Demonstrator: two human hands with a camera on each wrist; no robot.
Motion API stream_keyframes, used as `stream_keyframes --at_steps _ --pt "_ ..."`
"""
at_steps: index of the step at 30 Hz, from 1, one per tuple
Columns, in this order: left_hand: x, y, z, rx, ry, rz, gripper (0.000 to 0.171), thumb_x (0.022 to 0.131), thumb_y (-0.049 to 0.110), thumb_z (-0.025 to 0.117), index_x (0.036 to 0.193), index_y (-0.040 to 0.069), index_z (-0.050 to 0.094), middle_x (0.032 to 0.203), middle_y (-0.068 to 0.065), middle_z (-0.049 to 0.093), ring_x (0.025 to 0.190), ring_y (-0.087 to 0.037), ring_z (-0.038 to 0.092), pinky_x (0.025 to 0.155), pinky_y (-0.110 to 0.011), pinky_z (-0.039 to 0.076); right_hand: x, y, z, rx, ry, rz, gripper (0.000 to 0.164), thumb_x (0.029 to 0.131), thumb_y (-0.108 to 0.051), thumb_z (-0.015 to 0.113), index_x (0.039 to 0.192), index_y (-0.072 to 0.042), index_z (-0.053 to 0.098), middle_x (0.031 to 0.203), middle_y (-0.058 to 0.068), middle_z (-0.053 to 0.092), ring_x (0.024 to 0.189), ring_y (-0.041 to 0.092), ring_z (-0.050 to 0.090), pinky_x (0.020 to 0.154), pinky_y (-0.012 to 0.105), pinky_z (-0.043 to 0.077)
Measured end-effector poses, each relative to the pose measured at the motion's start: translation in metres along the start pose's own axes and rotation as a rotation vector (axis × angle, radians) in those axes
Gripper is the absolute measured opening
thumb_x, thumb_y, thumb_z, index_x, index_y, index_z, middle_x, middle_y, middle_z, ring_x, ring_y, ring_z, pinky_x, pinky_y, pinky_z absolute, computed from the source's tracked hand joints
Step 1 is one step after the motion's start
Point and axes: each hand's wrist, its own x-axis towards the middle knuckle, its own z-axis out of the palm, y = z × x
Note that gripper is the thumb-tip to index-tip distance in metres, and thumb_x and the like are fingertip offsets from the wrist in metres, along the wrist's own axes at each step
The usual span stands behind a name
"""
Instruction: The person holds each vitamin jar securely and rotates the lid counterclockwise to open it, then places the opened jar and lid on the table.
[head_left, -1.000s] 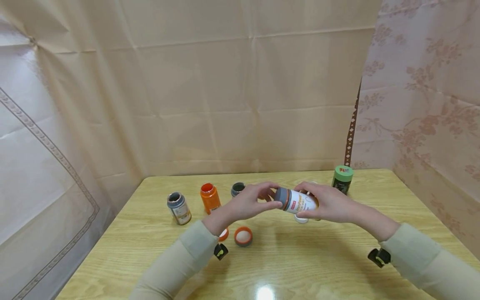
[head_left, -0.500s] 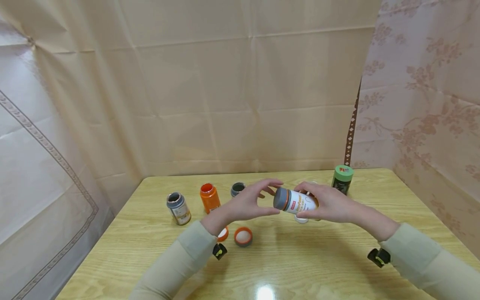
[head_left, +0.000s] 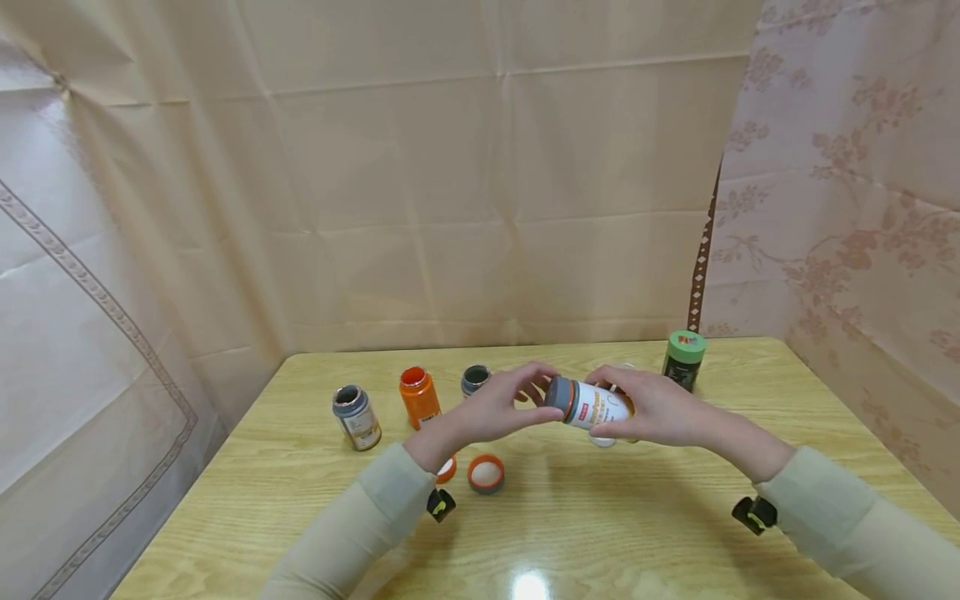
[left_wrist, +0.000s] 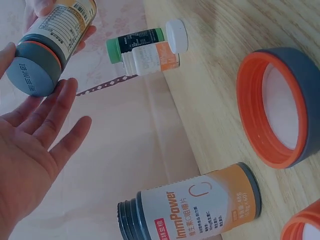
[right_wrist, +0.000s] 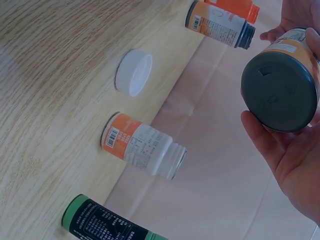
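Observation:
A supplement bottle (head_left: 602, 407) with a white and orange label is held tilted above the table, its grey cap (head_left: 557, 397) pointing left. My right hand (head_left: 660, 408) grips the bottle's body; the right wrist view shows its dark base (right_wrist: 280, 92) and that hand's thumb and fingers around the side. At the other end, my left hand (head_left: 495, 406) pinches the cap between thumb and fingertips. Seen from the left wrist, the cap (left_wrist: 32, 75) sits on the bottle with an orange ring beneath it, and the little finger stands apart from it.
Uncapped bottles stand on the table: grey-necked (head_left: 358, 421), orange (head_left: 420, 398), another grey-necked (head_left: 475, 379) behind my left hand, and a clear one (right_wrist: 142, 145). A grey-orange cap (head_left: 487, 473), an orange cap (head_left: 446, 469) and a white cap (right_wrist: 134, 72) lie nearby. A green-lidded jar (head_left: 684, 360) stands back right.
My left fingers spread off the cap half a second ago and now close on it again. My right hand and the bottle stay nearly still.

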Motion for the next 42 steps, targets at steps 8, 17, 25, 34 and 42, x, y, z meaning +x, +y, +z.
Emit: stream_keyframes --at_steps 8,17,25,34,42 --pt "-0.0023 -0.0020 -0.0023 0.007 0.018 -0.007 0.064 0.085 0.035 0.076 0.139 0.016 0.046 0.127 0.006 0.057 0.108 -0.013 0.056 0.087 -0.032 0.047 -0.0004 -0.0024 -0.0002 0.002 -0.009 0.028 0.050 0.079 -0.040 0.080 0.120 -0.021 0.056 0.093 -0.007 0.060 0.069 0.006 0.054 0.056 0.026 0.046" --pt "-0.0029 -0.0013 -0.0022 -0.026 -0.002 0.121 0.060 0.084 0.015 0.078 0.136 0.013 0.048 0.130 0.002 0.055 0.108 -0.011 0.056 0.087 -0.030 0.049 -0.0001 -0.0011 0.0011 0.008 -0.012 0.009 0.052 0.080 -0.046 0.078 0.120 -0.021 0.055 0.094 -0.007 0.060 0.071 0.006 0.055 0.057 0.025 0.047" --pt "-0.0030 -0.0006 -0.0006 -0.037 -0.019 0.056 0.051 0.089 0.022 0.073 0.133 0.014 0.049 0.114 0.000 0.061 0.093 -0.009 0.061 0.085 -0.028 0.050 0.0012 -0.0018 0.0018 0.013 -0.015 0.002 0.053 0.080 -0.049 0.076 0.120 -0.021 0.056 0.094 -0.007 0.059 0.070 0.006 0.054 0.056 0.025 0.047" --pt "-0.0043 -0.0002 0.0003 0.040 0.002 -0.065 0.053 0.088 0.041 0.071 0.131 0.018 0.051 0.109 0.006 0.062 0.092 -0.010 0.060 0.076 -0.027 0.050 0.0007 -0.0031 0.0023 0.011 -0.010 0.000 0.052 0.079 -0.049 0.077 0.119 -0.022 0.056 0.093 -0.006 0.059 0.071 0.006 0.054 0.057 0.025 0.047" --pt "-0.0054 -0.0010 -0.0027 0.073 0.038 0.083 0.062 0.084 0.028 0.079 0.136 0.014 0.048 0.129 0.004 0.057 0.109 -0.013 0.055 0.089 -0.031 0.047 -0.0008 -0.0026 0.0013 0.004 -0.011 0.025 0.051 0.079 -0.042 0.080 0.119 -0.021 0.056 0.092 -0.007 0.059 0.069 0.007 0.054 0.056 0.026 0.047"
